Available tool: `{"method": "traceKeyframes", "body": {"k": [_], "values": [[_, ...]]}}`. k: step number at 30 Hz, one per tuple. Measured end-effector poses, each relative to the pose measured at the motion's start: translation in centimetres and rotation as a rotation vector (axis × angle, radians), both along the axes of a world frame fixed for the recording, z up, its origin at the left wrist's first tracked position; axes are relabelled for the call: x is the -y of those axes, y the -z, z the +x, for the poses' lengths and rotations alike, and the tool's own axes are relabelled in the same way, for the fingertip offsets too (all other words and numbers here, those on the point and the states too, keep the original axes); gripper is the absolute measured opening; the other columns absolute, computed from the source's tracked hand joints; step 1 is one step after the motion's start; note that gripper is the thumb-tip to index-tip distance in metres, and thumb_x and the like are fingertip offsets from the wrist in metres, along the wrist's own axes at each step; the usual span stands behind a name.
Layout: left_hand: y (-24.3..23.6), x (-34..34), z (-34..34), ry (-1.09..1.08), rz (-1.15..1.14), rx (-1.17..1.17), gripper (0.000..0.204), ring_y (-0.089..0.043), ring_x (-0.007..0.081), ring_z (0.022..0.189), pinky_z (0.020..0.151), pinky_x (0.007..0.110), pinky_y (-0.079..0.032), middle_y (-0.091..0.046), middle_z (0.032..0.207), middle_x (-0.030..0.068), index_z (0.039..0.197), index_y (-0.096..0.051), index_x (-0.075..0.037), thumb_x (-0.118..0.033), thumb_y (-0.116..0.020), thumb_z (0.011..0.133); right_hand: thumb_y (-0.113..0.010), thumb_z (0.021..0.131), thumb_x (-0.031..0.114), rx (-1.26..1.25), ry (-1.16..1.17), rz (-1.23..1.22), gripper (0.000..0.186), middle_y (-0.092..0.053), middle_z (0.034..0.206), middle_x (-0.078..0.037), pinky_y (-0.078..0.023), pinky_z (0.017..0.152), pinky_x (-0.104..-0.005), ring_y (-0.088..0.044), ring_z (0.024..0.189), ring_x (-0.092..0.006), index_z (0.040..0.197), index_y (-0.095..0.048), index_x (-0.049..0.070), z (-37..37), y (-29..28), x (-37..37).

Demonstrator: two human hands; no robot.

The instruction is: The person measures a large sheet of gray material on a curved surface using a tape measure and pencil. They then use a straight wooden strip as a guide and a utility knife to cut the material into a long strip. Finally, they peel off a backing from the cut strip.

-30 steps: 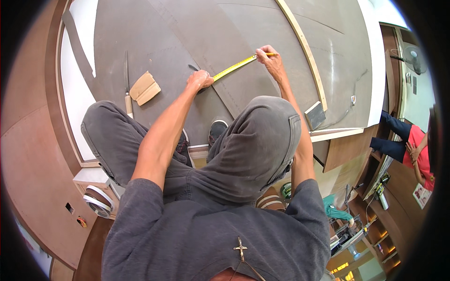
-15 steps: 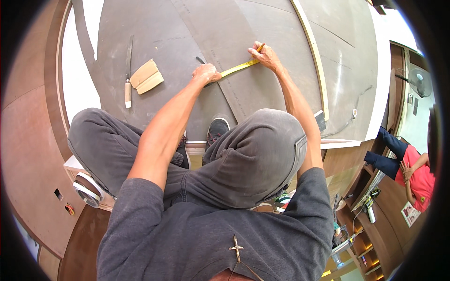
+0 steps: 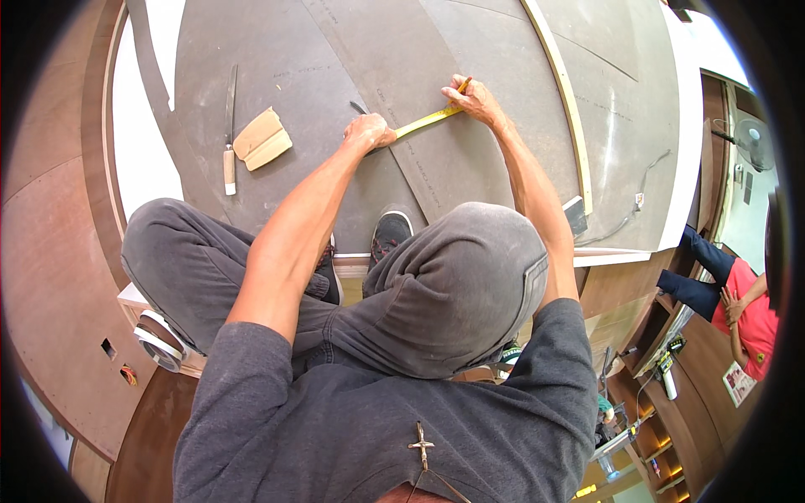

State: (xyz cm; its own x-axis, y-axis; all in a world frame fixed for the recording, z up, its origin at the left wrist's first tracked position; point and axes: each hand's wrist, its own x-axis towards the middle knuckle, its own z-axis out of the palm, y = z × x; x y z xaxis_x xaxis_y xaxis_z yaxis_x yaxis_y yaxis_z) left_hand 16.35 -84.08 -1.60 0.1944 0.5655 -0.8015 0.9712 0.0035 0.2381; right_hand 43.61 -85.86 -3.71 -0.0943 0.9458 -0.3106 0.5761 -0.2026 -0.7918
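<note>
A yellow tape measure (image 3: 423, 123) is drawn out in a straight line between my two hands, across a grey strip (image 3: 381, 96) on the large grey-brown panel. My left hand (image 3: 369, 132) is closed round one end of it, and its fingers hide what lies beneath. A dark curved piece (image 3: 359, 107) pokes out just beyond that hand. At the other end, my right hand (image 3: 475, 101) pinches the tape with fingers closed. A thin orange, dark-tipped piece (image 3: 465, 85) sticks up from those fingers; whether it is a pencil I cannot tell.
A long-bladed handsaw-like tool (image 3: 230, 142) with a pale handle lies left, beside a folded cardboard piece (image 3: 262, 139). Rightward are a long pale wooden strip (image 3: 563, 92), a dark block (image 3: 575, 215) and a thin cable (image 3: 625, 220). Another person (image 3: 742, 293) is at far right.
Both hands keep their places on the tape. The right fingertips have shifted very slightly, and the whole view has moved a little.
</note>
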Motion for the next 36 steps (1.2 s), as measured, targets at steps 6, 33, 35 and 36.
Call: {"method": "traceKeyframes", "body": {"k": [6,33,35,36], "values": [[0.2,0.0,0.0,0.015,-0.001,0.013,0.041,-0.068,0.0355,0.114,0.094,0.045,-0.053,-0.071,0.120,0.0213,0.112,-0.075,-0.003,-0.028,-0.063,0.081,-0.064,0.097,0.040,0.006,-0.023,-0.019,0.038,-0.066,0.072,-0.007,-0.049,0.066,-0.0376,-0.063,0.069,-0.0187,0.082,-0.056,0.006,0.2,0.3,-0.1],[0.4,0.1,0.1,0.037,0.016,0.006,0.039,-0.068,0.0362,0.112,0.092,0.044,-0.054,-0.071,0.118,0.0218,0.110,-0.075,-0.002,-0.026,-0.062,0.082,-0.066,0.098,0.038,0.039,-0.018,0.019,0.038,-0.059,0.067,-0.004,-0.046,0.063,-0.0352,-0.054,0.066,-0.0157,0.081,-0.056,0.006,-0.3,-0.5,0.4],[0.6,0.1,0.9,0.064,0.012,0.017,0.039,-0.067,0.0383,0.112,0.093,0.045,-0.054,-0.071,0.119,0.0205,0.111,-0.075,-0.006,-0.028,-0.059,0.083,-0.066,0.098,0.037,0.068,-0.064,0.010,0.036,-0.061,0.069,-0.004,-0.046,0.064,-0.0354,-0.056,0.067,-0.0153,0.082,-0.057,0.006,1.2,-0.2,0.1],[0.9,0.1,0.7,0.075,0.010,0.010,0.039,-0.067,0.0394,0.112,0.093,0.046,-0.054,-0.071,0.119,0.0198,0.111,-0.075,-0.008,-0.029,-0.057,0.084,-0.067,0.097,0.036,0.097,0.041,0.092,0.035,-0.062,0.069,-0.005,-0.046,0.064,-0.0361,-0.056,0.066,-0.0167,0.083,-0.057,0.006,0.8,-0.4,0.0]]}}
